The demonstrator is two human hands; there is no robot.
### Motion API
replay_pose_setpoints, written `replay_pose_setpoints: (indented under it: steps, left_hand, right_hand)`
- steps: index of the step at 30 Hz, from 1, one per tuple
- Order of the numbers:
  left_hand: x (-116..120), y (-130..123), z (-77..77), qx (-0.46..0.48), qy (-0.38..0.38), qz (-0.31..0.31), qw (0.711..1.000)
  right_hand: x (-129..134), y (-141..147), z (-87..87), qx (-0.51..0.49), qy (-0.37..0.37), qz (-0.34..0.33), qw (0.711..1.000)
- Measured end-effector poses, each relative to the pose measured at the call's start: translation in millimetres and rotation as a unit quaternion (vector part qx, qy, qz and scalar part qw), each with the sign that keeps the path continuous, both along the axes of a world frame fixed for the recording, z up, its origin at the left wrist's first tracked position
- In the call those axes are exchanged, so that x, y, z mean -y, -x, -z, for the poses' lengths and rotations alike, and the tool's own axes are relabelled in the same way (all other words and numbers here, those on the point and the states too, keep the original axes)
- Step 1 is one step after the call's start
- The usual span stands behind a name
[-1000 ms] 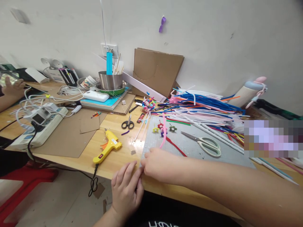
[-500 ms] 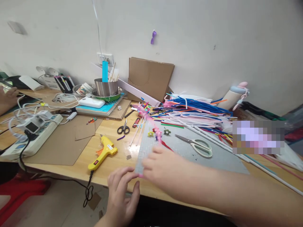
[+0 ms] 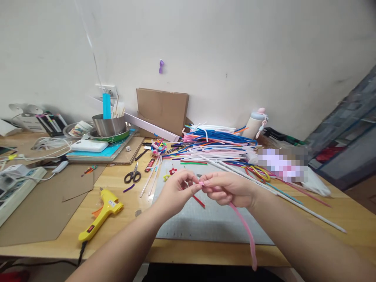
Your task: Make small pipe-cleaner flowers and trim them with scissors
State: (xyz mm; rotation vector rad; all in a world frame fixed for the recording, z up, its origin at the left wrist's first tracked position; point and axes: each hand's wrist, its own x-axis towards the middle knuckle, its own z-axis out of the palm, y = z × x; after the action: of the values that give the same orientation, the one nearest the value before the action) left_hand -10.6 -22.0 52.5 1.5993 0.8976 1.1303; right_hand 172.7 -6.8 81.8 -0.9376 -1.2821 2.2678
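Note:
A pink pipe cleaner runs between both hands above the grey cutting mat. My left hand pinches its end between thumb and index finger. My right hand is closed round it just beside, fingertips meeting the left ones, and the long free end hangs down past the mat's front edge. Behind the hands lie a red flower and a yellow-green piece. A red pipe cleaner rests on the mat under my hands. The white-handled scissors are mostly hidden behind my hands.
A yellow glue gun and black scissors lie on the left. Piled pipe cleaners stretch along the back, with a bottle behind. A power strip, metal bowl and cardboard stand farther off.
Both hands have come together over the mat, now with a long pink pipe cleaner hanging from them. The right arm has drawn back from across the mat. The view has turned to the right.

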Motion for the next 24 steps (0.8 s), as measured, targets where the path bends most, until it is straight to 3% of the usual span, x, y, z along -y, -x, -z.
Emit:
replay_pose_setpoints:
  steps: [3,5,7,14,20,24]
  left_hand:
    - [-12,-8,6.5,0.071,0.129,0.034,0.989]
    - [-16,-10,12.2,0.146,0.244,0.064,0.957]
    - [-19,-11,19.2,0.188,0.307,0.072,0.93]
    - [-18,-12,42.1,0.21,0.35,0.071,0.91]
    - [-14,-13,47.0,0.231,0.334,0.056,0.912]
    - [-14,-12,47.0,0.266,0.354,0.064,0.894]
  right_hand:
    - [-3,-2,18.1,-0.021,-0.034,0.064,0.997]
    - [-4,-1,31.2,-0.029,-0.066,0.107,0.992]
    - [-5,2,45.1,-0.032,-0.081,0.137,0.987]
    - [-5,9,78.0,-0.059,-0.045,0.145,0.987]
    - [2,13,79.7,-0.079,-0.028,0.139,0.987]
    - [6,14,77.3,-0.08,-0.051,0.143,0.985]
